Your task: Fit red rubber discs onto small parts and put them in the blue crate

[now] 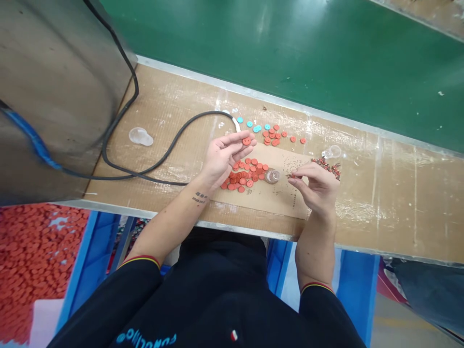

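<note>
My left hand pinches a round red button-like disc, which shows two small dark marks on its face. Between thumb and fingertips, my right hand grips a tiny red and dark piece, too small to name. A small clear glass bottle stands between the hands on a cardboard sheet. Left of it, partly under my left hand, lies a pile of red discs. Tiny dark specks are scattered near my right fingertips. Beyond that hand is a heap of small red and dark pieces.
Blue discs and more red discs lie farther back. A black cable loops across the left, its white end near my left hand. Clear plastic pieces lie about. A green surface runs behind; a blue crate sits below.
</note>
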Demonstrator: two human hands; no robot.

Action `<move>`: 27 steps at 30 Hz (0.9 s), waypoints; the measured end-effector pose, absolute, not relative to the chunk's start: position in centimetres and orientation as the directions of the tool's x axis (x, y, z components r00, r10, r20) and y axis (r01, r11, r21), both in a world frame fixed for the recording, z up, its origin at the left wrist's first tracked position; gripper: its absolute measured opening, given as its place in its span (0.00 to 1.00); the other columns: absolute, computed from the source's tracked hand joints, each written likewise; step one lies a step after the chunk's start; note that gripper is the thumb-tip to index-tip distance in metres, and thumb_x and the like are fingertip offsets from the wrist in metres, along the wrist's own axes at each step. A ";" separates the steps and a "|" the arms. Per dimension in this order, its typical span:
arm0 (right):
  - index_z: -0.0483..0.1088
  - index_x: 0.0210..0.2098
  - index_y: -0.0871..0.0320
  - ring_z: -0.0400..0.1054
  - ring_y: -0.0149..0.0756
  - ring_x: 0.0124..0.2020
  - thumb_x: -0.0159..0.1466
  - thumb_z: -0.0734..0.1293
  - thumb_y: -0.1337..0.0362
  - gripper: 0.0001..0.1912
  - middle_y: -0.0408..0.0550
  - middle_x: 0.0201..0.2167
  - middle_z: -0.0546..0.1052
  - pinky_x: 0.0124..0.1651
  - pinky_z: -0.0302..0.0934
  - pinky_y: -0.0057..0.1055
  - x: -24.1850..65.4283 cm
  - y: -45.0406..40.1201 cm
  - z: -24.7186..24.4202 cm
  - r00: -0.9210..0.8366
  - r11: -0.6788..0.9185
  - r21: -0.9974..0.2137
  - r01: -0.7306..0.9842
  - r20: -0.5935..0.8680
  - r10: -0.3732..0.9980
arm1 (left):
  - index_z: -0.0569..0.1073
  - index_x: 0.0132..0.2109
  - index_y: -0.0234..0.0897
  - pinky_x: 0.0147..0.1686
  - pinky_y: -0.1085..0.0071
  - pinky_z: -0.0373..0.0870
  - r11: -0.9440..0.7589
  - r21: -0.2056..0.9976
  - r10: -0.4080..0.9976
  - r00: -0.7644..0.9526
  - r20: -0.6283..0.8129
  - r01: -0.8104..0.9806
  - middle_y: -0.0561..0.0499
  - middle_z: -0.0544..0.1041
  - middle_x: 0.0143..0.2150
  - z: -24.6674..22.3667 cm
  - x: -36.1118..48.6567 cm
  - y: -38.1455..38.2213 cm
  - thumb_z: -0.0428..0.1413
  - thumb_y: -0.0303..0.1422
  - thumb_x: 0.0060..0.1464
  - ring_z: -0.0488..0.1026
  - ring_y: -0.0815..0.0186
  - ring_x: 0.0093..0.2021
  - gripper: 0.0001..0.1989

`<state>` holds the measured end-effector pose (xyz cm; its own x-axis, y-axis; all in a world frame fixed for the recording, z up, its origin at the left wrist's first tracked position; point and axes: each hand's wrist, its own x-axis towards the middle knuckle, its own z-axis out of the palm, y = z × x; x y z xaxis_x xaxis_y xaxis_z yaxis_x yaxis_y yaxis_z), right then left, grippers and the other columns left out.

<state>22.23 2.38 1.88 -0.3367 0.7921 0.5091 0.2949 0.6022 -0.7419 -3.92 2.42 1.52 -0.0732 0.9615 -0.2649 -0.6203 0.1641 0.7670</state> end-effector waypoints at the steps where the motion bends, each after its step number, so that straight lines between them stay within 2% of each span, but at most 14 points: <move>1: 0.83 0.41 0.44 0.78 0.35 0.31 0.61 0.79 0.66 0.11 0.40 0.32 0.85 0.34 0.73 0.35 22.2 2.4 1.9 -0.335 0.602 -0.742 0.295 0.510 0.792 | 0.86 0.40 0.37 0.58 0.63 0.84 0.168 0.764 0.962 -0.066 -0.265 -0.623 0.47 0.88 0.45 1.5 -3.9 2.4 0.58 0.19 0.58 0.87 0.61 0.49 0.13; 5: 0.83 0.41 0.44 0.78 0.34 0.32 0.61 0.79 0.67 0.12 0.40 0.32 0.85 0.34 0.73 0.34 22.3 2.4 1.9 -0.341 0.611 -0.737 0.287 0.518 0.785 | 0.86 0.39 0.37 0.54 0.66 0.85 0.176 0.748 0.965 -0.040 -0.261 -0.640 0.46 0.88 0.44 1.5 -4.0 2.3 0.56 0.19 0.61 0.87 0.61 0.46 0.14; 9: 0.83 0.41 0.44 0.78 0.35 0.31 0.62 0.79 0.66 0.10 0.40 0.32 0.85 0.34 0.73 0.35 22.3 2.3 2.0 -0.341 0.606 -0.734 0.306 0.510 0.790 | 0.85 0.41 0.39 0.48 0.72 0.86 0.156 0.779 0.965 -0.074 -0.251 -0.607 0.49 0.88 0.42 0.9 -4.1 2.5 0.65 0.24 0.58 0.87 0.64 0.43 0.07; 11: 0.83 0.40 0.44 0.78 0.36 0.31 0.62 0.79 0.65 0.09 0.40 0.31 0.85 0.33 0.73 0.36 22.3 2.3 2.0 -0.341 0.605 -0.733 0.311 0.508 0.791 | 0.85 0.44 0.40 0.46 0.73 0.86 0.149 0.791 0.965 -0.086 -0.246 -0.593 0.50 0.88 0.41 0.4 -4.1 2.6 0.68 0.25 0.56 0.87 0.65 0.42 0.08; 17: 0.83 0.40 0.44 0.78 0.35 0.31 0.62 0.79 0.65 0.10 0.40 0.31 0.86 0.33 0.72 0.35 22.2 2.3 2.1 -0.349 0.610 -0.731 0.307 0.510 0.786 | 0.85 0.47 0.41 0.54 0.68 0.85 0.131 0.785 0.965 -0.104 -0.241 -0.606 0.49 0.88 0.44 0.0 -4.1 2.8 0.63 0.21 0.59 0.87 0.61 0.50 0.13; 23: 0.83 0.39 0.45 0.78 0.36 0.31 0.62 0.79 0.63 0.06 0.41 0.31 0.85 0.33 0.73 0.36 22.3 2.3 2.1 -0.344 0.593 -0.732 0.337 0.490 0.801 | 0.85 0.46 0.40 0.65 0.60 0.80 0.172 0.778 0.961 -0.073 -0.269 -0.605 0.48 0.87 0.45 0.5 -4.3 2.7 0.57 0.16 0.55 0.83 0.57 0.60 0.19; 27: 0.83 0.38 0.45 0.78 0.36 0.30 0.61 0.80 0.61 0.06 0.41 0.30 0.85 0.32 0.73 0.36 22.3 2.3 2.0 -0.331 0.584 -0.737 0.341 0.487 0.808 | 0.85 0.46 0.39 0.66 0.57 0.80 0.173 0.770 0.962 -0.062 -0.265 -0.614 0.47 0.87 0.47 0.5 -4.2 2.7 0.59 0.17 0.56 0.82 0.54 0.61 0.17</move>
<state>22.26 2.32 2.03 -0.3311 0.8083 0.4868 0.3405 0.5835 -0.7373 -4.23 2.71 0.51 -0.0618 0.9623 -0.2650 -0.6139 0.1727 0.7702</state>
